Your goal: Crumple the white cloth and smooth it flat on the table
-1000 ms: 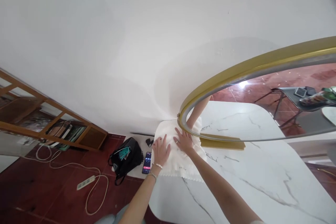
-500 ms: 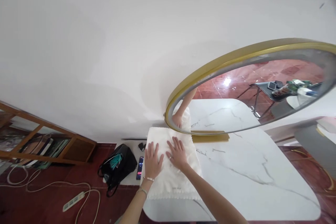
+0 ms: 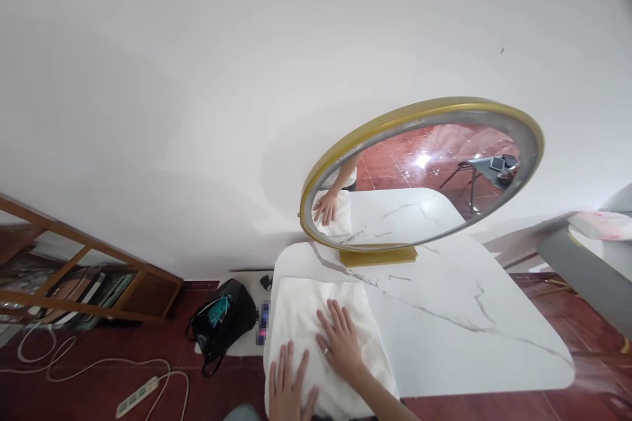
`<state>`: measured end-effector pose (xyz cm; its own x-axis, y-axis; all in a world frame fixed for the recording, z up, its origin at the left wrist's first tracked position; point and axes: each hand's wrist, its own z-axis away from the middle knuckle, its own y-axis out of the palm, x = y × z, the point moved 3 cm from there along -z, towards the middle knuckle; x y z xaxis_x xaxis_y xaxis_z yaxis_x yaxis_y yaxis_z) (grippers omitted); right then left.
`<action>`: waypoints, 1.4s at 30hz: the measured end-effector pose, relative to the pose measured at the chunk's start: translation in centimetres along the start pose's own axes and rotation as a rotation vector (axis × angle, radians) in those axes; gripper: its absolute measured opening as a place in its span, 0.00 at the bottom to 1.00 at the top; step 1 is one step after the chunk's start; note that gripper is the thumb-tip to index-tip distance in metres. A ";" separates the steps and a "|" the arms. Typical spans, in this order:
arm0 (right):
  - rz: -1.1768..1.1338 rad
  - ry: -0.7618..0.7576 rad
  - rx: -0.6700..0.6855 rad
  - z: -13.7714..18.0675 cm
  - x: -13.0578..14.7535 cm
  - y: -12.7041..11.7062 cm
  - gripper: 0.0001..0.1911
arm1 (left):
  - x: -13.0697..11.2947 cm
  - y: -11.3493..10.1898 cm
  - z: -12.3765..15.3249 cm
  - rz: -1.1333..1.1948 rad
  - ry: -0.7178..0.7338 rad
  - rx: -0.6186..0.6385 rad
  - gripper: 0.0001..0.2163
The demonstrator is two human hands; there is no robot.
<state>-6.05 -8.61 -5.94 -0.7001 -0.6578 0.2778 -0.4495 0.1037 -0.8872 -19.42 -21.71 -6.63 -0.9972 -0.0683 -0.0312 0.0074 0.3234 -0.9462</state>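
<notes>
A white cloth [image 3: 306,316] lies spread over the left end of a white marble-pattern table [image 3: 444,322] and hangs over its near edge. My left hand [image 3: 289,388] rests flat on the cloth near the table's front edge, fingers spread. My right hand [image 3: 340,341], with a ring on one finger, lies flat on the cloth just to the right of it, fingers stretched out. Neither hand holds anything. A round gold-framed mirror [image 3: 419,171] stands at the table's back edge and reflects a hand on the cloth.
A white wall fills the upper view. On the red tiled floor left of the table sit a black bag [image 3: 222,319], a phone [image 3: 263,322], a power strip [image 3: 138,395] with a white cable and a wooden shelf [image 3: 74,276]. Grey furniture [image 3: 582,263] stands at the right.
Both hands have slid toward me across the cloth, from near the mirror to the table's front edge. The view has pulled back, so the whole mirror and table show.
</notes>
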 end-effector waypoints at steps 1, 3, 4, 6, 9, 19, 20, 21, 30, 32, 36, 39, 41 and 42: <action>0.003 0.002 -0.009 -0.3 -0.1 0.2 0.28 | 0.2 0.0 -0.5 -0.023 0.019 0.002 0.34; 0.002 0.002 -0.024 -1.2 -0.4 0.5 0.26 | 0.6 0.0 -1.8 -0.064 0.050 0.007 0.33; -0.002 -0.003 -0.027 -1.9 -0.7 0.7 0.26 | 0.8 0.0 -2.6 -0.078 0.059 0.009 0.32; -0.008 -0.023 -0.015 -3.4 -1.3 1.2 0.24 | 1.0 -0.1 -4.1 -0.089 0.063 0.009 0.30; -0.012 -0.038 0.016 -5.8 -2.4 1.8 0.23 | 1.3 -0.1 -6.5 -0.074 0.049 0.002 0.28; 0.008 0.097 0.068 -11.1 -5.2 2.8 0.24 | 2.1 1.7 -13.5 0.040 0.009 0.059 0.24; 0.010 0.106 0.068 -11.2 -5.3 2.9 0.24 | 2.1 1.8 -13.6 0.044 0.004 0.059 0.24; 0.012 0.110 0.067 -11.2 -5.3 2.9 0.23 | 2.1 1.8 -13.7 0.046 0.000 0.058 0.24; 0.001 0.092 0.024 -8.8 -4.6 1.8 0.23 | 0.5 1.1 -11.2 0.057 -0.023 0.039 0.25; -0.005 0.089 0.011 -7.7 -4.4 1.3 0.22 | -0.1 0.9 -10.1 0.051 -0.026 0.030 0.25; -0.016 0.091 -0.026 -5.4 -4.0 0.6 0.22 | -1.2 0.6 -8.3 0.047 -0.020 0.023 0.25; -0.027 0.117 -0.053 -3.9 -3.8 0.1 0.21 | -1.7 0.6 -7.5 0.038 -0.002 0.022 0.25; -0.039 0.126 -0.062 -3.0 -4.0 -0.2 0.20 | -2.2 0.6 -7.1 0.024 0.007 0.025 0.25; -0.048 0.125 -0.066 -2.6 -4.1 -0.3 0.20 | -2.5 0.6 -6.9 0.017 0.008 0.030 0.25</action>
<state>-4.49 -4.00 -5.82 -0.7387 -0.5654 0.3669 -0.5167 0.1255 -0.8469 -17.41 -14.84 -4.91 -0.9974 -0.0554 -0.0451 0.0267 0.2964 -0.9547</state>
